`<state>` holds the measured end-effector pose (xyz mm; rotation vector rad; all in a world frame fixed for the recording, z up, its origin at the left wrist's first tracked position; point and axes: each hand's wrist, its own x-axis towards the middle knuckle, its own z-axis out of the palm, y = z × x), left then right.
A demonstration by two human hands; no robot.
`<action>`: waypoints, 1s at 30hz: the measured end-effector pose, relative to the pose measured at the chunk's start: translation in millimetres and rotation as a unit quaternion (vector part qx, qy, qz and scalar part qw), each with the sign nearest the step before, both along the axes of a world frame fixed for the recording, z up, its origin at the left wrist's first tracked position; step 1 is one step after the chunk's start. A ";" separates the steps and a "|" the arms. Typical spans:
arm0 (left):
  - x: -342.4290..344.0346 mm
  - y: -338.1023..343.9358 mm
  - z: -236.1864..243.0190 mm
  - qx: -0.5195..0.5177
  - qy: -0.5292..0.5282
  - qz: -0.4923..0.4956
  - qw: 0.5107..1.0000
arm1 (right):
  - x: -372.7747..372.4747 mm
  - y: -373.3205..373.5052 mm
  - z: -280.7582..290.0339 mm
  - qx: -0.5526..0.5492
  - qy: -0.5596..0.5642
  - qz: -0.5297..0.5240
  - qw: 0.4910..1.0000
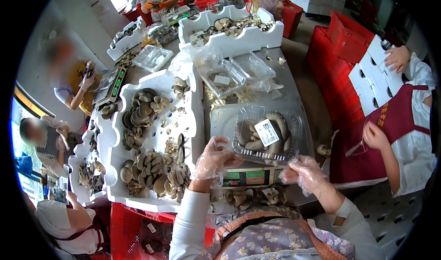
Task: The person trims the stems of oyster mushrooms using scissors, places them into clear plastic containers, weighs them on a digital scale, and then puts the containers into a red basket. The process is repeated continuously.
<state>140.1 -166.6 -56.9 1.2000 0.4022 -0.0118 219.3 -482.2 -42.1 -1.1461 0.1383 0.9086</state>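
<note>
2 gloved hands (left hand (215,161), right hand (305,172)) flank the lengthwise-sideways clear mushroom tray (268,134).

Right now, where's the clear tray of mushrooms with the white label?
In the head view the clear tray sits right of centre on the scale, between both gloved hands, beside the white foam box.

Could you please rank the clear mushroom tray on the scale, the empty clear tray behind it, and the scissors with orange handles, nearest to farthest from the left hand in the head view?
From the left hand:
1. Mushroom tray, just right of it.
2. Empty clear tray, farther up the table.
3. Scissors, at the far end.
</note>
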 end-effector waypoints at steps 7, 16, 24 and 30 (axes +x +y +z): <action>-32.1 -22.6 12.4 -0.038 0.039 0.043 0.998 | 18.7 -16.4 -3.4 0.010 -0.034 0.051 0.998; -28.2 -34.8 55.9 0.225 0.051 0.060 0.971 | 31.0 0.3 38.5 -0.082 -0.082 0.010 0.993; -11.5 -26.2 71.7 0.525 -0.142 0.004 0.839 | 31.0 11.1 50.3 -0.252 -0.630 -0.030 0.734; 21.9 -20.9 58.8 0.447 -0.140 0.169 0.867 | 35.3 34.1 63.5 -0.363 -0.676 -0.004 0.641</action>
